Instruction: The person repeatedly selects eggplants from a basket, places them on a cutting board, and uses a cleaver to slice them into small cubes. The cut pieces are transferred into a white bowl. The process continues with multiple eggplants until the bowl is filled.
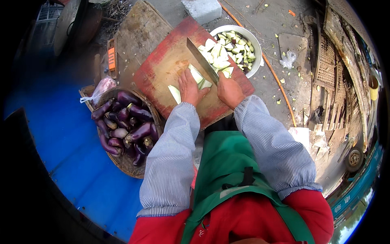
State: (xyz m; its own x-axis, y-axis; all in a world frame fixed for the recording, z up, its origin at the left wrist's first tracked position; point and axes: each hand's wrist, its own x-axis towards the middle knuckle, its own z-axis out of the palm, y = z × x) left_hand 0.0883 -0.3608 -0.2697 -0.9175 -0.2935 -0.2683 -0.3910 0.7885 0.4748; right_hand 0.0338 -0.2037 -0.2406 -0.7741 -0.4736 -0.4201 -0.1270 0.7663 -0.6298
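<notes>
Red cutting board (162,65), purple eggplants (126,124), blue-striped sleeves (172,158).

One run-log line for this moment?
left hand steadies pale eggplant pieces | right hand grips broad steel cleaver | red wooden cutting board | white bowl holds cut pieces
</notes>
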